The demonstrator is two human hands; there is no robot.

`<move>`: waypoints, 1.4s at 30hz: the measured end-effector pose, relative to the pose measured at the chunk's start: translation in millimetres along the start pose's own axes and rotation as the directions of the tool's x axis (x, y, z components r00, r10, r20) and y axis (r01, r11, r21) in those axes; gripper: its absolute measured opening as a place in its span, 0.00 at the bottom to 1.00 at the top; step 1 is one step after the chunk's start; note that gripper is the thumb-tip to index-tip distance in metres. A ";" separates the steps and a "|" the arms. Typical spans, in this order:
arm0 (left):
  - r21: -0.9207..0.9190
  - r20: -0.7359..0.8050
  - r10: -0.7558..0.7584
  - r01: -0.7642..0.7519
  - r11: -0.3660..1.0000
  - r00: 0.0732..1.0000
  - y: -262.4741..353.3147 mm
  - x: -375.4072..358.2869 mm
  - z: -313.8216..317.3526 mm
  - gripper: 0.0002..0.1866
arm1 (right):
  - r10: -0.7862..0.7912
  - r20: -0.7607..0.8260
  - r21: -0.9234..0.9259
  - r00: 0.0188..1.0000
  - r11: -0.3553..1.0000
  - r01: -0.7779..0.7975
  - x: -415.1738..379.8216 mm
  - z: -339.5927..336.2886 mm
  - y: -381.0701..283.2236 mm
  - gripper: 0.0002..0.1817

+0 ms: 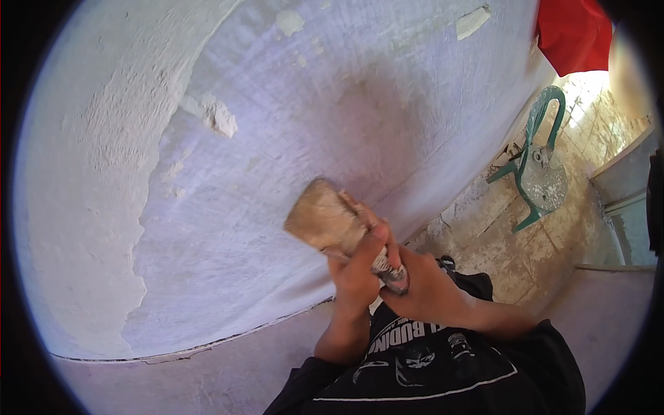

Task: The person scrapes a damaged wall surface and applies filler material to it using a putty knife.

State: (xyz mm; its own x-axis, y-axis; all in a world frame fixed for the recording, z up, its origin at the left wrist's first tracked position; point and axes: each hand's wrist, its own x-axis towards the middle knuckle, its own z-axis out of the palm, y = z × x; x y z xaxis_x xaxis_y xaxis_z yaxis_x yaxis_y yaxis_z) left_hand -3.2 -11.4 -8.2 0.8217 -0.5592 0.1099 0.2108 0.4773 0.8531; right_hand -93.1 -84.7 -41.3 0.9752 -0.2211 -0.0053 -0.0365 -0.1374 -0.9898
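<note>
My left hand (pixel 354 278) is closed around a scraper (pixel 319 216) with a broad, dusty, tan blade, near where blade and handle meet. My right hand (pixel 413 275) grips the same tool lower down, by its handle, which looks wrapped in pale cord and has a dark end. The blade points up and to the left and overlaps the wall (pixel 256 180) in this view. That wall has a smooth, bluish-white area with scrape streaks, and a rougher, thicker coat (pixel 90 152) along its left side with a ragged border.
A chipped patch (pixel 220 118) shows in the wall's upper left. On the right, a green chair frame (pixel 526 187) with a speckled round piece lies on the dusty tiled floor (pixel 501 238). Red cloth (pixel 574 38) hangs at the upper right. A ledge (pixel 626 207) stands along the right side.
</note>
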 end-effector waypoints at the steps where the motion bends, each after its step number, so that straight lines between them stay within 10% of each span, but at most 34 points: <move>1: 0.077 -0.002 -0.017 0.017 0.997 1.000 -8.1 2.8 -3.9 0.14 | -0.018 -0.058 0.036 0.998 0.999 0.020 2.2 3.4 9.2 0.22; 21: -0.179 0.183 -0.101 0.134 0.975 0.978 -21.8 7.4 -17.0 0.12 | 0.003 0.005 -0.086 1.000 0.996 -0.003 -10.2 -6.0 16.4 0.29; 42: -0.192 0.002 -0.069 0.068 0.979 0.998 -43.6 0.3 -2.3 0.05 | 0.106 0.131 -0.182 0.986 0.980 -0.081 -14.2 -28.1 23.2 0.28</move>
State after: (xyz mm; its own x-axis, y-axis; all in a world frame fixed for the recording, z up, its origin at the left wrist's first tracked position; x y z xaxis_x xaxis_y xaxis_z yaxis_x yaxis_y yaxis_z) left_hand -10.9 -30.9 -46.5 0.8045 -0.5917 0.0520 0.3635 0.5596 0.7448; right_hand -114.0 -111.9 -60.2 0.9860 -0.1056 -0.1287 -0.1545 -0.2924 -0.9437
